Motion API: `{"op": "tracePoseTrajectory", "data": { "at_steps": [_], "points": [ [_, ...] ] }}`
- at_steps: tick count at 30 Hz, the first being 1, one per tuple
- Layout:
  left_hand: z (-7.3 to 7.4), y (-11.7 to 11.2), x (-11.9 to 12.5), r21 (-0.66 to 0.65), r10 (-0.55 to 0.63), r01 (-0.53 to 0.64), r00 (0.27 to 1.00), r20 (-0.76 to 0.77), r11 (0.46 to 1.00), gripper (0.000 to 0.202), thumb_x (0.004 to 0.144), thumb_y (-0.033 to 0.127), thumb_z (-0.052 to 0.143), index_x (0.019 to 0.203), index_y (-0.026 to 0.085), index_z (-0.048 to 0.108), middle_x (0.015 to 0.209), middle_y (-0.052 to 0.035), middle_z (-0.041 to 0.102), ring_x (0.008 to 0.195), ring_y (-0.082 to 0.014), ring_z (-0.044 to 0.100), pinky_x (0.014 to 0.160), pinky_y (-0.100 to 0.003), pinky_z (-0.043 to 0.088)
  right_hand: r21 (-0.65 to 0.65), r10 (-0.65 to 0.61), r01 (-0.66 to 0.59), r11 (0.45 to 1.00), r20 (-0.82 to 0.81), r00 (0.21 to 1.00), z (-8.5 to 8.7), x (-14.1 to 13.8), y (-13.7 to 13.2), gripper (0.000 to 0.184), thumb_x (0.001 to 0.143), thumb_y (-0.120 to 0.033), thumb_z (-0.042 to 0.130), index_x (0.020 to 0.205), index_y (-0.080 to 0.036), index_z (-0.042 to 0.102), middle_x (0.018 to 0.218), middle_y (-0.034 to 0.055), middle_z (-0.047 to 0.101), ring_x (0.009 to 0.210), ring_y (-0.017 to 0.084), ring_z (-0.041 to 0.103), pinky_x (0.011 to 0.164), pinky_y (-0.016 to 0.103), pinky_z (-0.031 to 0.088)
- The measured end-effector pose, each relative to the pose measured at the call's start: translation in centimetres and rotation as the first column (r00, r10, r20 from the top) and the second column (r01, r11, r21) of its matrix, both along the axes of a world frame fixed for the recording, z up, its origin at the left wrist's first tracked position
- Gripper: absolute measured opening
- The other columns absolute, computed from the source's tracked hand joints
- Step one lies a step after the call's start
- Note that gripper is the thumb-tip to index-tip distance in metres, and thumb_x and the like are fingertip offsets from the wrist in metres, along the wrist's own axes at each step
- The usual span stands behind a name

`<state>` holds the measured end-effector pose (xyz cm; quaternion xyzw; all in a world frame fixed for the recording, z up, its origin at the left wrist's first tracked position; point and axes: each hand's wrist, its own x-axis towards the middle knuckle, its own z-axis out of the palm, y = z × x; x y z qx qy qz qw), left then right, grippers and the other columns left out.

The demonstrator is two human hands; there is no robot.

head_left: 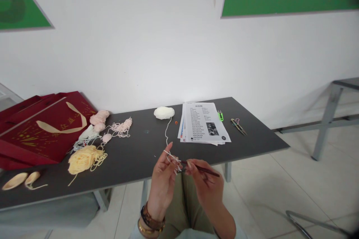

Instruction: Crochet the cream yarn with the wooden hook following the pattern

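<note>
My left hand [165, 175] pinches a small piece of white crochet work [177, 165] just off the table's front edge. White yarn [166, 134] passes over its raised index finger and runs back to a white yarn ball [164, 112] on the table. Closed round a dark reddish crochet hook [207, 171] is my right hand [206, 181]. The hook points left, its tip end at the white work; the fingers partly hide the exact stitch. Both hands are close together above my lap.
On the dark table [146, 157] lie printed sheets [190, 119], green thread snips [220, 115] and small scissors [238, 127]. At left are a red gift bag [36, 134], pink yarn [99, 117], yellow yarn [84, 160] and a wooden-looking oval piece [15, 181].
</note>
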<state>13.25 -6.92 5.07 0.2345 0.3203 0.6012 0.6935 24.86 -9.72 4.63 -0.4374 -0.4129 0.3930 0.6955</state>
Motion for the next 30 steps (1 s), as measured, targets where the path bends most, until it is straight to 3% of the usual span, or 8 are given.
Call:
{"op": "tracePoseTrajectory", "data": {
  "at_steps": [6, 12, 15, 19, 22, 24, 27, 30],
  "points": [
    [-0.5, 0.3, -0.4, -0.055, -0.073, 0.083, 0.981, 0.177, 0.995, 0.063, 0.069, 0.003, 0.070, 0.127, 0.023, 0.056, 0.079, 0.0013, 0.063, 0.069, -0.0057, 0.058, 0.069, -0.016, 0.047, 0.216, -0.074, -0.047, 0.975, 0.520, 0.851, 0.6, -0.9, -0.4, 0.036, 0.079, -0.011, 0.064, 0.109, -0.030, 0.069, 0.091, 0.0066, 0.075, 0.078, 0.021, 0.069, 0.070, 0.032, 0.056],
    [-0.3, 0.8, -1.3, -0.051, -0.134, 0.148, 0.965, 0.224, 0.988, 0.061, 0.072, 0.005, 0.068, 0.129, 0.020, 0.054, 0.084, -0.0004, 0.064, 0.072, -0.0070, 0.060, 0.067, -0.017, 0.048, 0.336, -0.035, -0.187, 0.923, 0.558, 0.829, -0.6, -0.6, -0.6, 0.053, 0.080, -0.005, 0.057, 0.126, -0.032, 0.057, 0.118, 0.0078, 0.068, 0.105, 0.025, 0.065, 0.087, 0.041, 0.055],
    [-0.1, 1.0, -1.6, -0.036, -0.158, 0.166, 0.972, 0.173, 0.985, 0.058, 0.073, 0.006, 0.067, 0.128, 0.018, 0.054, 0.080, 0.0001, 0.063, 0.068, -0.0067, 0.058, 0.066, -0.018, 0.047, 0.323, -0.010, -0.141, 0.936, 0.424, 0.906, -1.8, -0.7, -0.4, 0.048, 0.080, -0.004, 0.057, 0.117, -0.033, 0.064, 0.111, 0.0062, 0.071, 0.099, 0.024, 0.067, 0.083, 0.039, 0.057],
    [0.1, 1.3, -2.1, -0.028, -0.215, 0.219, 0.971, 0.099, 0.975, 0.056, 0.073, 0.006, 0.068, 0.127, 0.015, 0.056, 0.077, 0.0003, 0.061, 0.065, -0.0077, 0.057, 0.065, -0.021, 0.047, 0.100, 0.039, -0.034, 0.994, -0.048, 0.998, -3.5, -1.6, 0.1, 0.022, 0.080, -0.015, 0.066, 0.093, -0.030, 0.074, 0.093, 0.0035, 0.076, 0.085, 0.021, 0.070, 0.078, 0.036, 0.058],
    [0.1, 1.5, -2.5, -0.023, -0.249, 0.251, 0.966, 0.076, 0.968, 0.053, 0.074, 0.007, 0.068, 0.126, 0.013, 0.057, 0.075, -0.0001, 0.060, 0.065, -0.0086, 0.057, 0.066, -0.023, 0.047, -0.021, 0.160, -0.191, 0.981, -0.461, 0.873, -3.8, -2.0, 0.8, 0.015, 0.076, -0.026, 0.072, 0.091, -0.022, 0.074, 0.082, 0.0049, 0.076, 0.072, 0.018, 0.071, 0.064, 0.029, 0.059],
    [0.0, 1.6, -2.8, -0.026, -0.260, 0.262, 0.963, 0.074, 0.965, 0.051, 0.075, 0.007, 0.068, 0.125, 0.012, 0.057, 0.076, -0.0006, 0.060, 0.066, -0.0088, 0.057, 0.067, -0.023, 0.047, -0.047, 0.207, -0.300, 0.953, -0.623, 0.754, -3.4, -1.8, 1.2, 0.018, 0.075, -0.029, 0.074, 0.089, -0.018, 0.073, 0.077, 0.0051, 0.076, 0.068, 0.016, 0.070, 0.061, 0.025, 0.058],
    [-0.2, 1.7, -3.0, -0.040, -0.270, 0.273, 0.961, 0.066, 0.961, 0.050, 0.074, 0.006, 0.068, 0.123, 0.011, 0.059, 0.078, -0.0017, 0.061, 0.068, -0.0094, 0.058, 0.067, -0.023, 0.047, -0.081, 0.214, -0.380, 0.921, -0.711, 0.670, -2.6, -1.2, 1.6, 0.019, 0.074, -0.029, 0.075, 0.085, -0.015, 0.073, 0.071, 0.0043, 0.074, 0.060, 0.011, 0.067, 0.057, 0.021, 0.058],
    [-0.3, 1.7, -3.1, -0.052, -0.286, 0.290, 0.956, 0.065, 0.956, 0.048, 0.075, 0.007, 0.068, 0.122, 0.010, 0.060, 0.079, -0.0020, 0.061, 0.067, -0.0095, 0.058, 0.067, -0.023, 0.047, -0.097, 0.203, -0.377, 0.921, -0.707, 0.678, -2.3, -0.6, 1.8, 0.019, 0.075, -0.030, 0.075, 0.084, -0.013, 0.072, 0.065, 0.0026, 0.071, 0.055, 0.009, 0.063, 0.055, 0.021, 0.057]
  ]
}}
